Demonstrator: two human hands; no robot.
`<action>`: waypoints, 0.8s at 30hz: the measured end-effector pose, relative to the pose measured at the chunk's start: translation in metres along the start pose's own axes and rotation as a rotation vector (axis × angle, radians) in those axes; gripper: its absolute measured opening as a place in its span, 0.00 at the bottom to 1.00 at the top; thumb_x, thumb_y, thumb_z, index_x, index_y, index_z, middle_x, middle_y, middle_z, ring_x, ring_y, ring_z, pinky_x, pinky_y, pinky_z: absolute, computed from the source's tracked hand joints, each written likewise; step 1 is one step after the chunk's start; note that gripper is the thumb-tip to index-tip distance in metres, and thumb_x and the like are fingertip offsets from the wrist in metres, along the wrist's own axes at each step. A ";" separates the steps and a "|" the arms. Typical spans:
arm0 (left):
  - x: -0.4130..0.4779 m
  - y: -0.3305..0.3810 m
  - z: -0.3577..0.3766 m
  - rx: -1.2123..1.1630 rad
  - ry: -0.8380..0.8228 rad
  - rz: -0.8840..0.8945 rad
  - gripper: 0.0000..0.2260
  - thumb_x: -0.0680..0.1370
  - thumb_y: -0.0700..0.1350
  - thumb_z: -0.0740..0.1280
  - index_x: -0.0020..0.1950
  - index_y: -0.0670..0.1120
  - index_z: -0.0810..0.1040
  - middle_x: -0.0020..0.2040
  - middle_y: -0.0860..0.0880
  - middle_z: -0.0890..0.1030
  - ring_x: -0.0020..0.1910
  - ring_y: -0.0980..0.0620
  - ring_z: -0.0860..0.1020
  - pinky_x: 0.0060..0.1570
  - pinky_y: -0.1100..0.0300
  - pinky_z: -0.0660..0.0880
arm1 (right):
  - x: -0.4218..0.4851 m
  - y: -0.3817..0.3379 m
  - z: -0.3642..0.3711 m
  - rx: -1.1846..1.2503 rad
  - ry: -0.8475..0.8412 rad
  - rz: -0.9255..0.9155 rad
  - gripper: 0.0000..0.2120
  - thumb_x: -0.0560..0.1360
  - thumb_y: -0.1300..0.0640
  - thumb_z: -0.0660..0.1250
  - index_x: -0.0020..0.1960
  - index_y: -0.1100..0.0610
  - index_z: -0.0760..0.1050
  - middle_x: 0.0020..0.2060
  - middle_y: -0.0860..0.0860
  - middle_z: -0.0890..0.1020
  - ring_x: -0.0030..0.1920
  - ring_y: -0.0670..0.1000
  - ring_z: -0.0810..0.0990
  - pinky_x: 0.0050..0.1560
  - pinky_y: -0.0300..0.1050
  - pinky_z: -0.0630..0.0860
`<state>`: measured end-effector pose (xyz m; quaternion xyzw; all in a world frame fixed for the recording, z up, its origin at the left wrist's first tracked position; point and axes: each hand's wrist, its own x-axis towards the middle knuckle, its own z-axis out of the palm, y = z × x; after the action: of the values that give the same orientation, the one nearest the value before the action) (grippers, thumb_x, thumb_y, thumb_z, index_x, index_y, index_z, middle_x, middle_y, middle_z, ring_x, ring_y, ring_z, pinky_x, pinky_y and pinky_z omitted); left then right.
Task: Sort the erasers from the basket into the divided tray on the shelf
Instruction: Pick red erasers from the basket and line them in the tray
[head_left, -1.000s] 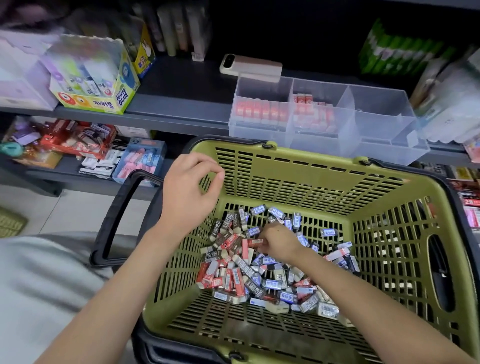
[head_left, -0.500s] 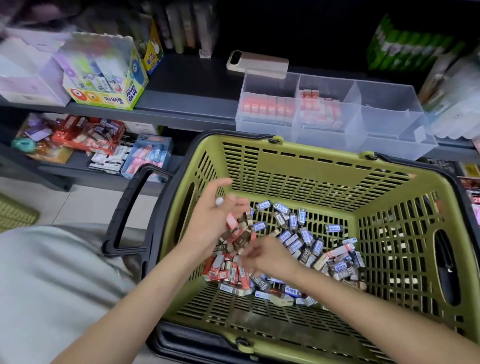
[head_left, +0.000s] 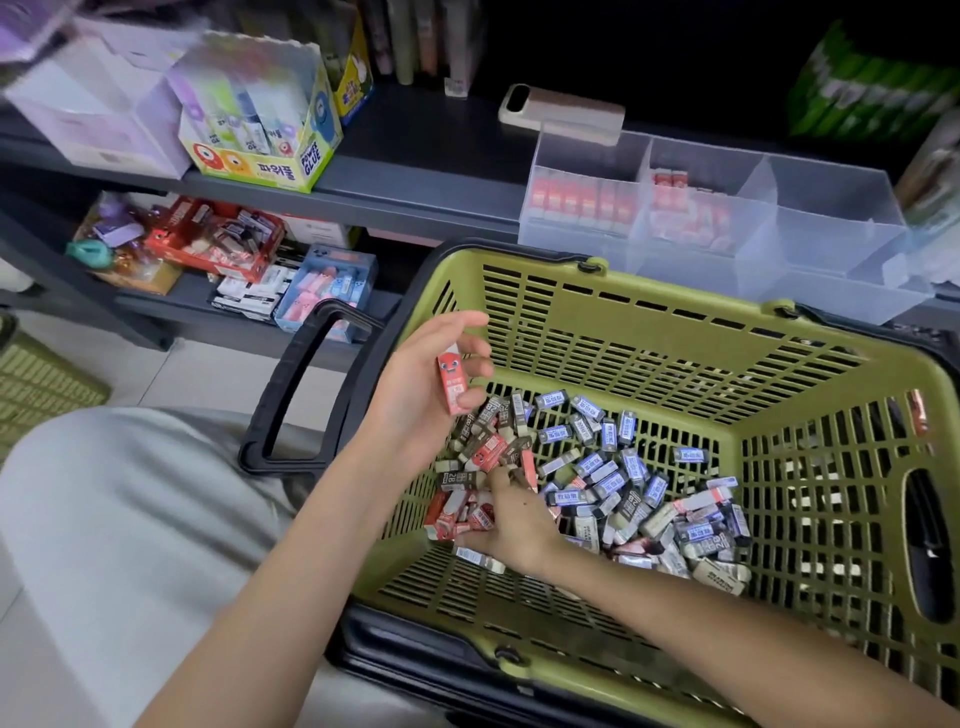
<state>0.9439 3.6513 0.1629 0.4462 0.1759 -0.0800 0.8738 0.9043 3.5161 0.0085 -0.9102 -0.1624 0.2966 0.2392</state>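
Observation:
A green basket (head_left: 675, 322) holds a heap of several erasers (head_left: 613, 478) in red, blue and dark sleeves. My left hand (head_left: 421, 395) hovers over the basket's left side and holds a red eraser (head_left: 451, 383) upright in its curled fingers. My right hand (head_left: 511, 519) is down in the heap among red erasers; its fingers are buried, so what they hold is hidden. The clear divided tray (head_left: 810, 260) stands on the shelf behind the basket. Red erasers fill its left and middle compartments, and nothing shows in the right one.
A phone (head_left: 561, 111) lies on the grey shelf (head_left: 415, 171) behind the tray. A glue box (head_left: 260, 119) and pale boxes stand at the shelf's left. A lower shelf holds more stationery packs. The basket's black handle (head_left: 291, 395) hangs to the left, beside my knee.
My left hand dipped into the heap and came up holding a red eraser. My right hand slid left and nearer through the pile. The view moved closer.

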 end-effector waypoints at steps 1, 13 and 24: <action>0.000 0.000 0.000 -0.008 0.002 -0.002 0.12 0.70 0.44 0.66 0.51 0.42 0.78 0.36 0.48 0.76 0.32 0.54 0.73 0.24 0.66 0.62 | 0.000 0.001 0.002 0.034 0.026 -0.002 0.32 0.67 0.44 0.74 0.60 0.58 0.62 0.50 0.54 0.79 0.49 0.55 0.78 0.42 0.45 0.74; -0.002 0.001 0.002 -0.046 -0.009 -0.012 0.12 0.69 0.45 0.67 0.50 0.42 0.78 0.35 0.48 0.76 0.32 0.54 0.73 0.25 0.64 0.62 | 0.007 0.008 0.005 0.414 -0.066 0.096 0.24 0.63 0.52 0.77 0.48 0.52 0.63 0.45 0.52 0.80 0.40 0.53 0.78 0.39 0.50 0.75; 0.003 -0.005 -0.004 0.030 0.076 -0.031 0.09 0.69 0.41 0.68 0.49 0.42 0.77 0.33 0.49 0.75 0.30 0.55 0.73 0.24 0.66 0.66 | -0.012 0.006 -0.047 0.544 -0.102 0.154 0.18 0.62 0.61 0.78 0.42 0.53 0.71 0.39 0.47 0.77 0.37 0.45 0.76 0.35 0.39 0.72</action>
<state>0.9445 3.6516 0.1559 0.4590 0.2149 -0.0792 0.8584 0.9247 3.4897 0.0440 -0.8063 -0.0191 0.3917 0.4428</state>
